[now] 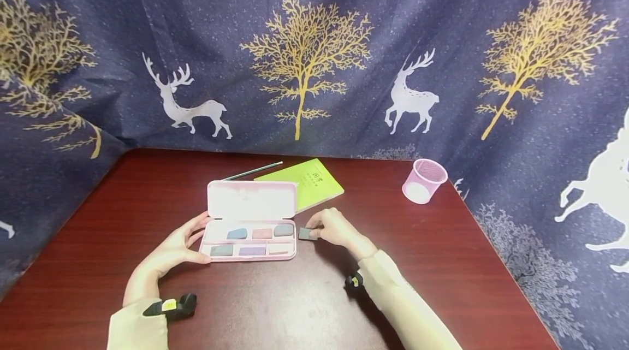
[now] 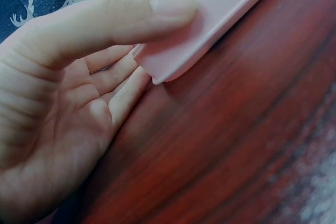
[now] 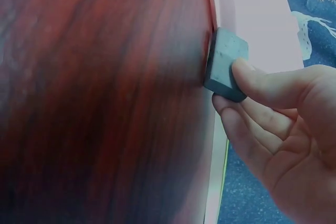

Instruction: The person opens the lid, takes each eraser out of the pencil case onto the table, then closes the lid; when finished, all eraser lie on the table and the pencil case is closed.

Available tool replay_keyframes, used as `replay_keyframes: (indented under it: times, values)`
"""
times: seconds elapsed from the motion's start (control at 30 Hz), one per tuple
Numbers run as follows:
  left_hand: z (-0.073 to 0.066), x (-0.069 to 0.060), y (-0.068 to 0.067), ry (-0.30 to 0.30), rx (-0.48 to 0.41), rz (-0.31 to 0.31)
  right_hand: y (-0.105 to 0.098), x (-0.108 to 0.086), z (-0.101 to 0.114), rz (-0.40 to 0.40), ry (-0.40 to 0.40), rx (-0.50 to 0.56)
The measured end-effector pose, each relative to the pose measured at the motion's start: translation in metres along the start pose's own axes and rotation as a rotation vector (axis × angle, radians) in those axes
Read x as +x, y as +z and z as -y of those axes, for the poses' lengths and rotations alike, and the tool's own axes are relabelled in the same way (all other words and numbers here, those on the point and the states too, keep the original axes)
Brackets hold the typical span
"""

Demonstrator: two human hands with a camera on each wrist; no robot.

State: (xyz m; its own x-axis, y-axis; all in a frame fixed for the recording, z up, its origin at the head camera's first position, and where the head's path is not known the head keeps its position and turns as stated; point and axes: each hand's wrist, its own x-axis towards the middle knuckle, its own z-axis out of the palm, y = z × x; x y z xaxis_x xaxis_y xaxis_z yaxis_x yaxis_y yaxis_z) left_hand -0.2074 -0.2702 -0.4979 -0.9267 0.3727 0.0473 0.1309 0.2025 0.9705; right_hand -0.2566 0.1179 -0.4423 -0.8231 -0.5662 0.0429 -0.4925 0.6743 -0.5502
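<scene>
An open pink case [image 1: 251,257] lies on the table, its lid leaning back; blue, pink, grey-green, purple and whitish blocks sit in its compartments. My left hand [image 1: 172,246] grips the case's left end, thumb at the front corner and fingers behind; in the left wrist view the thumb of that hand [image 2: 79,77] lies on the pink case [image 2: 210,19]. Just right of the case, my right hand [image 1: 339,230] pinches a dark grey block [image 1: 307,234]. In the right wrist view, thumb and fingertips of this hand [image 3: 294,124] hold the grey block [image 3: 223,61] by one end.
Behind the case lie a green booklet [image 1: 319,186] and a thin pencil [image 1: 253,170]. A pink mesh cup [image 1: 425,182] stands at the table's back right. A dark blue cloth [image 1: 344,93] with deer and trees hangs behind the table [image 1: 275,306].
</scene>
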Motion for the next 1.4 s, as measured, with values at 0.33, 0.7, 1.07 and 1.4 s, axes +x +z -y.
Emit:
replay_keyframes:
  times: [0.33,0.7,1.07,1.4]
  values:
    - [0.001,-0.003,0.0,-0.007,0.002,0.003,0.007,0.002,-0.007,0.033,-0.035,-0.013]
    - [0.003,-0.003,0.0,0.008,-0.011,0.002,0.009,0.002,-0.012,0.012,-0.036,-0.035]
    - [0.002,0.0,0.0,0.016,-0.011,0.006,0.005,0.004,-0.015,0.021,-0.048,-0.065]
    - [0.002,0.001,0.0,0.013,-0.012,0.004,0.003,0.01,-0.014,0.035,-0.023,-0.077]
